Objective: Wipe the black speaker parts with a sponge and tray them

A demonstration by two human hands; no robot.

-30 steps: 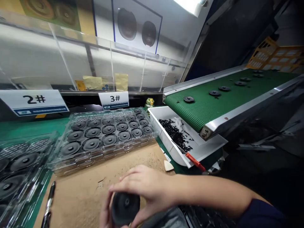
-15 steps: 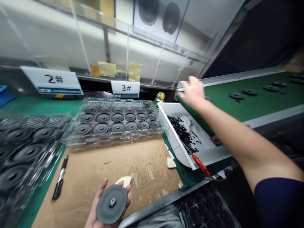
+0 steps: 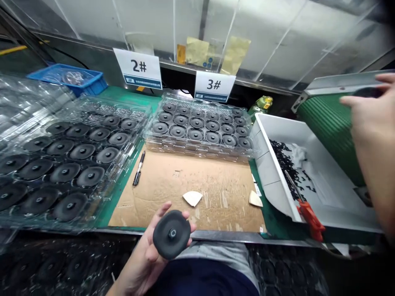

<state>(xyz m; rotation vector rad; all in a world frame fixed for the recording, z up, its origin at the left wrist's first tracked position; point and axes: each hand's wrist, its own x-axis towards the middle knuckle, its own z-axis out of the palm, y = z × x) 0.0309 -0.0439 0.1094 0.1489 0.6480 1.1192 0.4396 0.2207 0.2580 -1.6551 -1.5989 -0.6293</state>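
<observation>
My left hand (image 3: 145, 259) is closed around the edge of a black rounded disc (image 3: 168, 246) with a small metal-tipped hub at its centre, held face up over the near edge of the bench. At the far right, my right hand (image 3: 379, 111), partly cut off by the frame edge, pinches another dark disc (image 3: 367, 92) above the green conveyor belt (image 3: 330, 119). On the brown cardboard (image 3: 160, 197) in front of me lie two pale wedge-shaped pieces, one piece (image 3: 193, 198) near my left hand and the other piece (image 3: 255, 199) to the right.
Clear trays of similar discs stand left (image 3: 82, 152) and at the back (image 3: 197, 123). A black pen (image 3: 139, 168) lies on the cardboard's left. A white bin (image 3: 277, 181) with small black bits and a red-handled screwdriver (image 3: 310, 220) stands right. A blue basket (image 3: 89, 84) sits back left.
The view has swung left. My right hand has drawn back from reaching over the conveyor and now has a dark disc in its fingers. My left hand still holds its disc.
</observation>
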